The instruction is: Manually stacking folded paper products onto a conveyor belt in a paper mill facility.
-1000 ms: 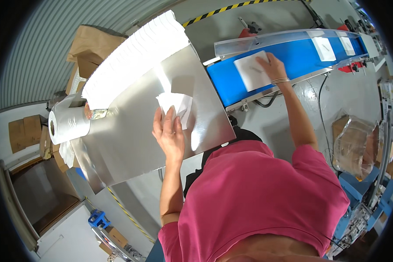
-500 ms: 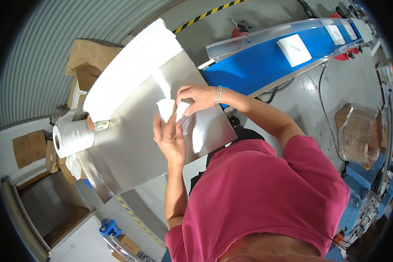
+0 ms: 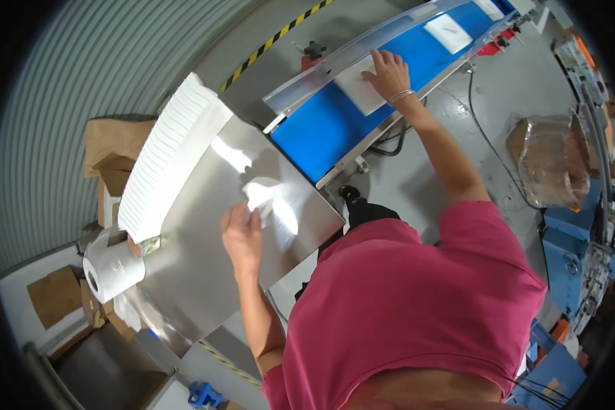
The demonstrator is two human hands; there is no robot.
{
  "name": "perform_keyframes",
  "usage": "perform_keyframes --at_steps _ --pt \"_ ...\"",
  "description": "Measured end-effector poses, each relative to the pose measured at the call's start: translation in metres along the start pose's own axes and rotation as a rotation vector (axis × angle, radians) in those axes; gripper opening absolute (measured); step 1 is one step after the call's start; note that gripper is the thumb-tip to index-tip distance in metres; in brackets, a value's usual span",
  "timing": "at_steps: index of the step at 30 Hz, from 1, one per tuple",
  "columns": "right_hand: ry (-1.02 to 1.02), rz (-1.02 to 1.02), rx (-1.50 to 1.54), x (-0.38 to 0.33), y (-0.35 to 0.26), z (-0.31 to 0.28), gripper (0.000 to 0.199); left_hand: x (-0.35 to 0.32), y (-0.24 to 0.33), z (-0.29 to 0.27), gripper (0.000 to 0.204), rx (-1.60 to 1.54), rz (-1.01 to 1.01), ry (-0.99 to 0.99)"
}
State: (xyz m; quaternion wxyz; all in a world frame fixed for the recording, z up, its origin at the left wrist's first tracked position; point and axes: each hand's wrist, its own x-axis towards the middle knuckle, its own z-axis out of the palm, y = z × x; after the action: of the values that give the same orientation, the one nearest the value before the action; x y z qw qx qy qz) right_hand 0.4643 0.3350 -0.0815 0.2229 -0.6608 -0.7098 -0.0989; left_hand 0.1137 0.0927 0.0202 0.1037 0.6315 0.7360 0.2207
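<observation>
The left hand (image 3: pixel 241 236) rests with fingers spread flat on a crumpled white sheet (image 3: pixel 270 198) on the shiny steel bench (image 3: pixel 198 273), while the right hand (image 3: pixel 388 72), fingers splayed, presses a flat white rectangular sheet (image 3: pixel 357 92) onto the blue conveyor belt (image 3: pixel 321 133).

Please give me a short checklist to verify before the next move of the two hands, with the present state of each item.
1. Right hand lies flat on the white flat packet on the blue conveyor belt: ok.
2. Packet lies fully on the belt, not over its edge: ok.
3. Left hand touches the white folded sheet on the shiny steel table: ok.
4. Tall stack of white sheets at the table's far edge stands in order: ok.
5. Next white packet farther along the belt lies apart: ok.
6. Belt is running: cannot tell.
</observation>
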Motion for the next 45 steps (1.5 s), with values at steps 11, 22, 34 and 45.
perform_keyframes --at_steps 11,22,34,45 --pt "-0.866 -0.544 1.292 -0.069 -0.134 -0.051 0.075 0.041 0.047 0.018 0.038 -0.117 0.072 -0.355" --pt "-0.363 0.100 0.877 -0.001 -0.011 0.026 0.034 0.110 0.077 0.089 0.068 -0.447 -0.004 -0.374" --pt "0.085 0.412 0.402 -0.064 0.027 -0.044 0.038 0.035 0.039 0.120 0.054 -0.422 0.208 -0.685" --pt "0.281 0.772 0.335 -0.422 -0.090 -0.220 0.022 -0.106 0.123 0.136 0.049 -0.536 0.858 -1.066"
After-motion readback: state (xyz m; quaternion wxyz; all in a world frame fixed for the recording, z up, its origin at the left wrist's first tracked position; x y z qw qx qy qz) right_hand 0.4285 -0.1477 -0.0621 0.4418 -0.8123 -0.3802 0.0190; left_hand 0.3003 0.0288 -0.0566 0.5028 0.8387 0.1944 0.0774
